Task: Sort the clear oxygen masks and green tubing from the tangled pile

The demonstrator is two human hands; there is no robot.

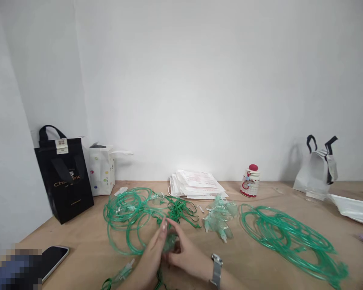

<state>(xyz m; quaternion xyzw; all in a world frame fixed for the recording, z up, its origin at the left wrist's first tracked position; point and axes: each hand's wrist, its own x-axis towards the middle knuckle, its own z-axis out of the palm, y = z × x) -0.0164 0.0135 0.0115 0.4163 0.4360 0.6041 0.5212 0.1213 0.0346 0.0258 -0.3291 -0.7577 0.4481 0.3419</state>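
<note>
My left hand [151,253] and my right hand [189,257] meet at the front of the table, fingertips together. Between them is a clear green mask [170,243], mostly covered by my fingers; both hands are closed around it. A green strap [159,278] hangs below. Just beyond my fingertips lies a tangle of green elastic straps [179,209]. To the left are loose coils of green tubing [130,213]. A pile of clear green masks [220,216] rests to the right. By my left forearm is a clear piece with a white connector [125,270].
A second coil of green tubing [286,231] spreads over the right side. White paper packets [196,184] and a white bottle [250,182] stand near the wall. At left are a black bag [65,181], a white bag [101,171] and a phone [55,257]. Another bag [316,171] is far right.
</note>
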